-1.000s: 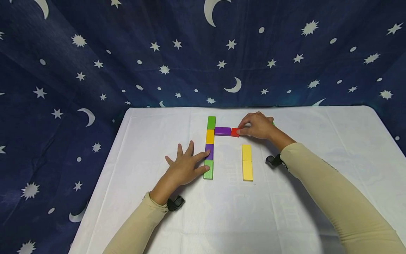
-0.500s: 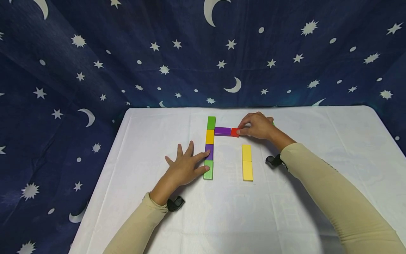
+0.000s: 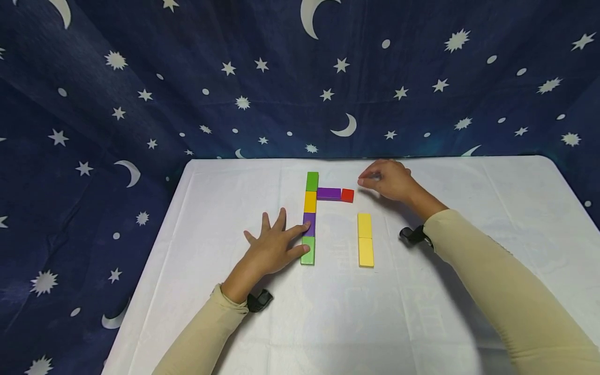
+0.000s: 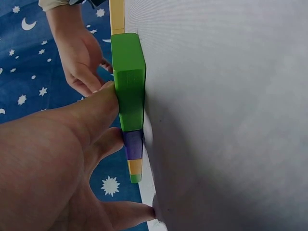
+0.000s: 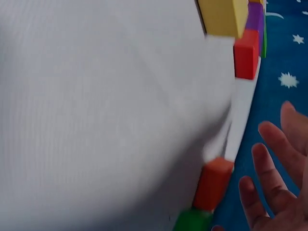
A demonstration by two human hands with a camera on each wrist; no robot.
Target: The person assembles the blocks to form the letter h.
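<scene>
My left hand [image 3: 272,247] lies spread, thumb on the near light green block [image 3: 308,258] and index finger on the purple block [image 3: 308,219] beyond it. A yellow-orange block [image 3: 310,202] and a green block [image 3: 312,181] continue that column. From its far end, another purple block [image 3: 329,194] points right, with a red block [image 3: 347,195] at its tip. My right hand [image 3: 391,181] hovers just right of the red block, fingers loosely bent and holding nothing. In the right wrist view, an orange-red block [image 5: 214,184] and a green block [image 5: 193,220] lie near its fingers, hidden in the head view.
Two yellow blocks [image 3: 365,239] form a short column between the hands. A white cloth [image 3: 337,323] covers the table. Behind it hangs a dark blue curtain [image 3: 281,78] with moons and stars.
My right hand has let go of the red block and moved slightly right and away from me. The red block stays beside the purple one. My left hand has not moved.
</scene>
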